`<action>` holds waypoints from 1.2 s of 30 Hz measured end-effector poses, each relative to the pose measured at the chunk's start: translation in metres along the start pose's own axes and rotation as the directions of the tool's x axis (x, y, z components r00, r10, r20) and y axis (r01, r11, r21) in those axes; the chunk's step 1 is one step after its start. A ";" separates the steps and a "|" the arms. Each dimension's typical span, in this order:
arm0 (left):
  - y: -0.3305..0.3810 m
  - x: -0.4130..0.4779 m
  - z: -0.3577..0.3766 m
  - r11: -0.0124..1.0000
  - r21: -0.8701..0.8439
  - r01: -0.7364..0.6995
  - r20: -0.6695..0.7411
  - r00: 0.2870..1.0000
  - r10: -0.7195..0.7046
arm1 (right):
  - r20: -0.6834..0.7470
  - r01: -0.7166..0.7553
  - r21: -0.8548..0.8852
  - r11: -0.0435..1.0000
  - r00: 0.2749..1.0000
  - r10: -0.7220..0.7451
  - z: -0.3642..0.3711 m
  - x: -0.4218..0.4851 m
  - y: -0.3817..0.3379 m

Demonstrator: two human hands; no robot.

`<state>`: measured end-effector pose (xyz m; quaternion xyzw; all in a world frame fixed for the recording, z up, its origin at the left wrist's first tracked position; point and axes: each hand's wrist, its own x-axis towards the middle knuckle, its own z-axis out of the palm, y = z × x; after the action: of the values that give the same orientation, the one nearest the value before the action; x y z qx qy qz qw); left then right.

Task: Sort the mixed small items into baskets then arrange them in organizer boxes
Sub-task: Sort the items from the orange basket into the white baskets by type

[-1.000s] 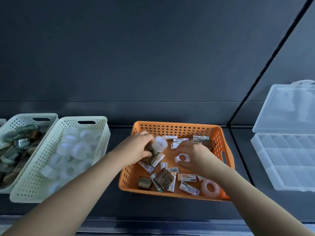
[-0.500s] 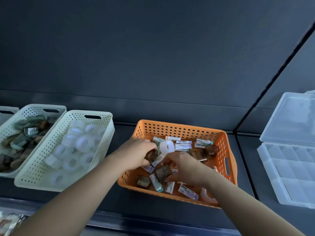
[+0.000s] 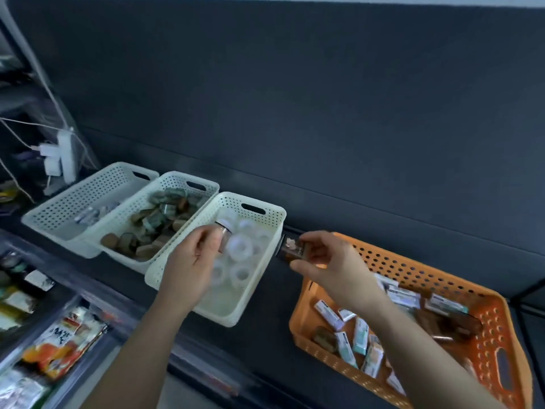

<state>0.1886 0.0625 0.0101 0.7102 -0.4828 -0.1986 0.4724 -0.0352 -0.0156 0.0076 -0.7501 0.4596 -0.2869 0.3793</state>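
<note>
My left hand (image 3: 193, 262) hovers over a white basket (image 3: 267, 231) full of white tape rolls (image 3: 240, 247) and grips a small item with a dark rim; what it is stays unclear. My right hand (image 3: 330, 262) pinches a small brown clear box (image 3: 290, 250) in the gap between that basket and the orange basket (image 3: 489, 329). The orange basket at right holds several small labelled packets (image 3: 328, 314) and a few brown boxes. A middle white basket (image 3: 174, 184) holds brown and green boxes. The far left white basket (image 3: 73, 199) holds a few small packets.
A dark counter carries all the baskets, with a dark wall behind. Below the counter's front edge at left lie packaged goods (image 3: 59, 340). A white power strip (image 3: 63, 156) with cables hangs at the far left.
Both hands left the orange basket and moved left. The left hand now sits over the tape-roll basket, the right carries a brown box. The view swung left; the clear organizer box is out of sight.
</note>
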 end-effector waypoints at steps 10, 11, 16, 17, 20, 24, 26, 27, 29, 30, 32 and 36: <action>-0.120 0.093 -0.122 0.934 0.338 0.116 -0.045 0.993 -0.108 | 0.076 0.051 -0.019 0.999 0.996 -0.049 0.133 0.088 -0.074; -0.128 0.102 -0.128 0.914 0.393 0.106 -0.012 0.994 -0.110 | 0.077 0.056 -0.039 0.998 0.996 -0.053 0.145 0.096 -0.080; -0.157 0.137 -0.143 0.829 0.555 -0.061 0.286 0.950 -0.122 | 0.101 0.010 -0.179 0.984 0.995 0.008 0.194 0.129 -0.097; -0.162 0.142 -0.144 0.832 0.549 -0.079 0.302 0.947 -0.109 | 0.102 -0.003 -0.212 0.977 0.994 0.025 0.201 0.133 -0.099; -0.172 0.159 -0.147 0.836 0.537 -0.116 0.281 0.959 -0.048 | 0.100 -0.034 -0.318 0.948 0.993 0.069 0.220 0.144 -0.104; -0.180 0.167 -0.147 0.841 0.525 -0.128 0.265 0.964 -0.019 | 0.091 -0.027 -0.423 0.906 0.993 0.072 0.239 0.154 -0.109; -0.181 0.165 -0.149 0.841 0.521 -0.146 0.253 0.967 0.011 | 0.080 -0.011 -0.457 0.889 0.995 0.054 0.246 0.158 -0.109; -0.181 0.163 -0.151 0.836 0.525 -0.162 0.245 0.969 0.034 | 0.084 -0.007 -0.472 0.881 0.995 0.053 0.249 0.159 -0.109; -0.177 0.158 -0.154 0.818 0.539 -0.202 0.223 0.970 0.092 | 0.097 0.008 -0.493 0.870 0.994 0.046 0.251 0.159 -0.111; -0.174 0.155 -0.155 0.809 0.545 -0.221 0.211 0.970 0.123 | 0.096 0.016 -0.488 0.873 0.995 0.036 0.250 0.156 -0.113; -0.165 0.148 -0.155 0.799 0.538 -0.268 0.204 0.961 0.185 | 0.076 0.016 -0.459 0.888 0.997 0.022 0.242 0.145 -0.116; -0.133 0.134 -0.138 0.780 0.475 -0.406 0.249 0.913 0.323 | -0.008 -0.025 -0.437 0.899 1.000 0.024 0.208 0.109 -0.111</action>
<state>0.4173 0.0228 -0.0157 0.6858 -0.6815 -0.0202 0.2547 0.2240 -0.0191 -0.0050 -0.8099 0.5220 -0.1727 0.2044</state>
